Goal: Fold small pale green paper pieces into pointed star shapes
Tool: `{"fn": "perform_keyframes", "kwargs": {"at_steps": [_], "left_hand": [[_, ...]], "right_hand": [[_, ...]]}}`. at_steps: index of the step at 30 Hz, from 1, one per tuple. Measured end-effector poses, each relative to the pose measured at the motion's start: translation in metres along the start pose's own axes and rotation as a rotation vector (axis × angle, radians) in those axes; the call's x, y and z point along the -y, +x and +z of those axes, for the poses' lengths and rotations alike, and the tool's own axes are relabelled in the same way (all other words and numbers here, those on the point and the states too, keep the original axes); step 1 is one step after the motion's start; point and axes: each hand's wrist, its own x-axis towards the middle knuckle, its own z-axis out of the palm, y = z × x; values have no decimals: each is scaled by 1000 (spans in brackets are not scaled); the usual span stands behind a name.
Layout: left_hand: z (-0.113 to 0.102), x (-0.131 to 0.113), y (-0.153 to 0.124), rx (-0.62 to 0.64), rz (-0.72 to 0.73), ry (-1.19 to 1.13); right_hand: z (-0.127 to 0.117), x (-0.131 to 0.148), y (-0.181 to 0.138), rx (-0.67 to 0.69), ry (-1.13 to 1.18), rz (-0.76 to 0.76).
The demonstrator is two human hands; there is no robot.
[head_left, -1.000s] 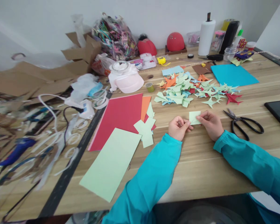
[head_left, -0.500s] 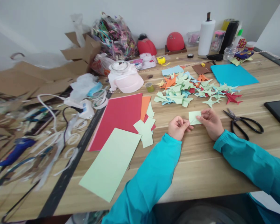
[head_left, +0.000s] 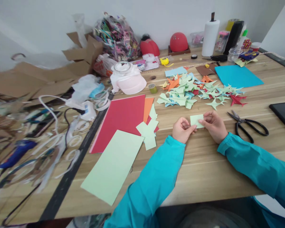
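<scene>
A small light-green paper square (head_left: pixel 196 120) is held up above the table between my two hands. My left hand (head_left: pixel 182 129) pinches its lower left edge between thumb and fingers. On the other side, my right hand (head_left: pixel 213 125) grips the right edge, thumb in front and fingers behind. Beyond them lies a heap of folded paper stars (head_left: pixel 184 91) in green, blue, orange and red. To the left sit several loose green paper squares (head_left: pixel 149 134), overlapping each other, beside a large green sheet (head_left: pixel 112 166).
Black-handled scissors (head_left: pixel 248 125) lie right of my right hand, with a black phone (head_left: pixel 283 115) farther right. Red sheets (head_left: pixel 125 120) and a blue sheet (head_left: pixel 238 76) rest on the table. Cables, a blue-handled tool (head_left: pixel 19 153) and cardboard (head_left: pixel 49 76) clutter the left side.
The green paper square has shifted slightly left and down, its tilt a little different. My left hand's fingers have moved in closer to it; my right hand keeps its pinch.
</scene>
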Motion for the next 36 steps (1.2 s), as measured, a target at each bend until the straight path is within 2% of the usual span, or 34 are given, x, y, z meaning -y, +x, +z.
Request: {"fn": "perform_keyframes", "kwargs": {"at_steps": [19, 25, 31, 36], "left_hand": [[-7, -2, 3, 133, -46, -53], [-7, -2, 4, 97, -91, -72], [-4, 1, 4, 68, -70, 3], [-6, 1, 2, 207, -119, 87]], "right_hand": [[0, 1, 1, -63, 50, 32], [-1, 0, 3, -83, 69, 35], [-1, 0, 3, -73, 85, 31], [-1, 0, 2, -72, 84, 34]]}}
